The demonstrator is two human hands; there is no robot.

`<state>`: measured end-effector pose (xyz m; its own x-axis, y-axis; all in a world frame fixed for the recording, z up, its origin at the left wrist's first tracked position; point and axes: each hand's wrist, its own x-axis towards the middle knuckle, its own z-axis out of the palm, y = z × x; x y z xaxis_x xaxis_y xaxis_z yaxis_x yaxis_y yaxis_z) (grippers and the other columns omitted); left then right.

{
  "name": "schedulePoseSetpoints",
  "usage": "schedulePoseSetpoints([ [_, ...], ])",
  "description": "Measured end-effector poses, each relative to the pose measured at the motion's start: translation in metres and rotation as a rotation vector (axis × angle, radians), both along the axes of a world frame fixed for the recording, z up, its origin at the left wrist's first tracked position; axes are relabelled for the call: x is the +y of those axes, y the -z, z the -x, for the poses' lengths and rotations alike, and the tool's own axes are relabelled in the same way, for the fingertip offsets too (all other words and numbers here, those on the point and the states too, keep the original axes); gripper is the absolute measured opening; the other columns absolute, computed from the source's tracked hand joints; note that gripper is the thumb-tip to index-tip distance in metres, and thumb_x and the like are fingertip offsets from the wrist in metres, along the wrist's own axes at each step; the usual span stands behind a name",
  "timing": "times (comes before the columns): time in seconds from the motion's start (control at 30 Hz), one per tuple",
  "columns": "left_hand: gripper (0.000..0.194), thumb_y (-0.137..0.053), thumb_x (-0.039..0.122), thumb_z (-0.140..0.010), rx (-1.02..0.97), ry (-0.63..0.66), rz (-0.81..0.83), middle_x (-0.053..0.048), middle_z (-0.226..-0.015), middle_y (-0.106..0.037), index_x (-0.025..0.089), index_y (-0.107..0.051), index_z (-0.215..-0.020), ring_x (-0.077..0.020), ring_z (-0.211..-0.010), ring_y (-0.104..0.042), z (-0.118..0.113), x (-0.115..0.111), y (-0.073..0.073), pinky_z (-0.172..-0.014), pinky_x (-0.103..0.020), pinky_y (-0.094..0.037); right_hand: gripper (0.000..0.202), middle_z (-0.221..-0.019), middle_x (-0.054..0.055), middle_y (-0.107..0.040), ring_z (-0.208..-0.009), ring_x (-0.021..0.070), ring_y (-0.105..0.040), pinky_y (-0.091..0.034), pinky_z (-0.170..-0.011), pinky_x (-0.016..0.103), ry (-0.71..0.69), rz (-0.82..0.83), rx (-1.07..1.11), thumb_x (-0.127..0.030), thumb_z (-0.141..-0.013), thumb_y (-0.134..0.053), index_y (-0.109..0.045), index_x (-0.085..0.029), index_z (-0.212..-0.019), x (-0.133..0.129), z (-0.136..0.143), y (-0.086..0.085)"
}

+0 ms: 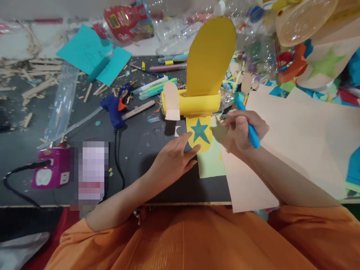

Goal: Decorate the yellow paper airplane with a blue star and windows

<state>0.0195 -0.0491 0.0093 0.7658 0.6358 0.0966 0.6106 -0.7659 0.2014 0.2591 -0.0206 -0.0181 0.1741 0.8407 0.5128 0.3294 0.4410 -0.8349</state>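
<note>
My left hand (173, 157) lies with its fingers spread, the tips pressing on a yellow paper tab (191, 141) that bears a teal paper star (200, 131). The tab extends from a yellow paper-wrapped bottle (199, 104), with a larger rounded yellow wing (210, 56) on its far side. A small cream rounded strip (172, 99) lies across the bottle's left part. To the right of the tab, my right hand (244, 129) is closed around a blue-handled tool (254, 137). A thin greyish end pokes out left of its fingers; the tool's exact kind is partly hidden.
Large cream paper sheets (300, 146) cover the right side, beside a pale green sheet (212, 163). On the left are a blue glue gun (114, 108) with its cord, a purple power box (51, 168) and wood scraps. Plastic bottles, including a red-labelled one (128, 20), line the back.
</note>
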Motion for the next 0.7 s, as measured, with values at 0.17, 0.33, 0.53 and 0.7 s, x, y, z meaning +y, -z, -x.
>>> schedulePoseSetpoints([
  [0.17, 0.039, -0.061, 0.023, -0.098, -0.047, -0.010, -0.040, -0.026, -0.146, -0.057, 0.019, -0.057, -0.137, -0.0353, -0.127, -0.066, 0.003, 0.000, 0.006, -0.095, -0.049, -0.061, 0.020, -0.118, 0.010, -0.076, -0.110, 0.0288, -0.073, -0.061, -0.083, 0.044, 0.016, 0.038, -0.291, -0.037, -0.100, -0.059, -0.066, -0.030, -0.117, 0.010, -0.008, -0.007],
  [0.33, 0.041, -0.060, 0.025, -0.099, -0.069, -0.034, -0.050, -0.026, -0.145, -0.057, 0.015, -0.057, -0.139, -0.0333, -0.124, -0.068, 0.005, 0.005, 0.002, -0.093, -0.044, -0.062, 0.028, -0.140, 0.010, -0.068, -0.128, 0.0313, -0.063, -0.051, -0.107, 0.057, -0.108, 0.021, -0.566, -0.029, -0.098, -0.056, -0.060, -0.031, -0.126, 0.027, -0.019, -0.011],
  [0.53, 0.034, -0.047, 0.034, -0.106, -0.213, -0.087, 0.007, -0.019, -0.134, -0.063, 0.014, -0.062, -0.130, -0.0263, -0.111, -0.072, 0.008, 0.012, 0.002, -0.090, -0.038, -0.062, 0.044, -0.147, 0.011, -0.062, -0.131, 0.0346, -0.059, -0.048, -0.107, 0.056, -0.181, 0.124, -0.719, -0.024, -0.088, -0.067, -0.056, -0.031, -0.129, 0.072, -0.032, -0.018],
  [0.7, 0.023, -0.047, 0.028, -0.104, -0.442, -0.202, 0.204, -0.011, -0.117, -0.068, 0.018, -0.067, -0.111, -0.0212, -0.109, -0.069, 0.011, 0.020, -0.008, -0.093, -0.034, -0.059, 0.032, -0.123, 0.015, -0.069, -0.123, 0.0363, -0.062, -0.045, -0.107, 0.054, -0.078, 0.226, -0.752, -0.024, -0.086, -0.072, -0.052, -0.026, -0.111, 0.098, -0.031, -0.021],
])
